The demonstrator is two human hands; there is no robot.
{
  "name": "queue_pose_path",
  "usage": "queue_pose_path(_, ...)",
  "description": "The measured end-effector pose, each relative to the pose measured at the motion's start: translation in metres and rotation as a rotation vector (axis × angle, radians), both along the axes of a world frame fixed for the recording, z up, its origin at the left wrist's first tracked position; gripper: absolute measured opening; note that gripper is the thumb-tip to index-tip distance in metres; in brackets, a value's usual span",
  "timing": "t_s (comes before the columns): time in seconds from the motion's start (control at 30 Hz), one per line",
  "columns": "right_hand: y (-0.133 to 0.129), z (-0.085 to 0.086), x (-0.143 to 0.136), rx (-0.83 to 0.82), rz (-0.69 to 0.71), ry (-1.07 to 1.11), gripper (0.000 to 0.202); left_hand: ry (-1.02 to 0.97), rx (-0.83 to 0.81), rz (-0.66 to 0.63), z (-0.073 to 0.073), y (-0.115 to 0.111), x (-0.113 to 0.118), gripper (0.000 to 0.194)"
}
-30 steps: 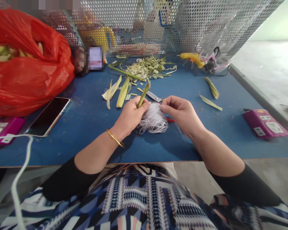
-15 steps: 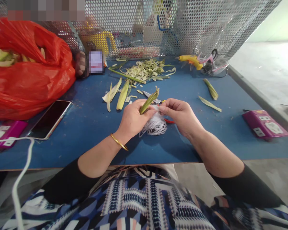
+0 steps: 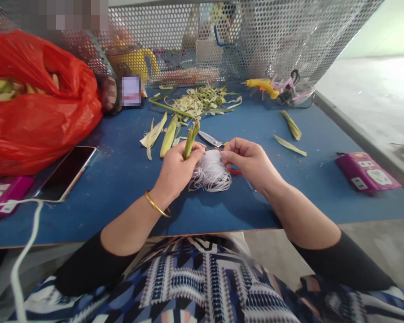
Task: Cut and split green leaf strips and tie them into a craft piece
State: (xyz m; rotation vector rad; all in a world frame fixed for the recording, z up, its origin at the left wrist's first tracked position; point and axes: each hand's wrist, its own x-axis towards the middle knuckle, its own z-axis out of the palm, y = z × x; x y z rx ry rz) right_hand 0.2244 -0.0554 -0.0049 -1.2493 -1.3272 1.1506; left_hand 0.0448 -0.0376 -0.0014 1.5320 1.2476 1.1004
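My left hand [image 3: 180, 167] is closed around a folded green husk strip [image 3: 191, 138], which sticks up between thumb and fingers. Between my hands a loose bundle of white thread [image 3: 211, 172] lies on the table. My right hand [image 3: 244, 157] pinches at the upper right of the bundle, seemingly on a strand of thread; the strand itself is too fine to follow. Behind the bundle are scissors [image 3: 211, 139] with their blades toward the far left; red handles show partly under my right hand. Pale husk pieces [image 3: 169, 136] lie beyond my left hand.
A pile of husk scraps [image 3: 202, 101] lies at the back before a perforated metal screen [image 3: 178, 36]. On the left are a red plastic bag [image 3: 70, 103] and a phone [image 3: 67, 172]. A yellow glue gun [image 3: 264, 86] and a purple power socket [image 3: 368, 172] are on the right.
My left hand has moved left, away from my right hand, and the husk strip in it now stands more upright. More of the white thread and the scissors shows between the hands.
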Motion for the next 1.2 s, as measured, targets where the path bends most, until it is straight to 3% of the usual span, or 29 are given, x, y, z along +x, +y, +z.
queue_pose_path(0.33,-0.005,0.002,0.008,0.051,0.016,-0.104,0.02,0.067,0.099,0.018,0.0,0.001,-0.001,0.013)
queue_pose_path(0.67,-0.019,0.003,0.006,0.157,-0.06,-0.367,0.019,-0.208,-0.063,0.061,0.012,0.005,-0.008,0.013)
queue_pose_path(1.0,-0.02,-0.001,0.005,0.154,-0.103,-0.363,0.02,-0.24,0.071,0.159,0.019,0.007,-0.033,0.026)
queue_pose_path(1.2,-0.019,-0.001,0.003,0.172,-0.097,-0.373,0.02,-0.349,-0.051,0.094,0.024,0.003,-0.045,0.025)
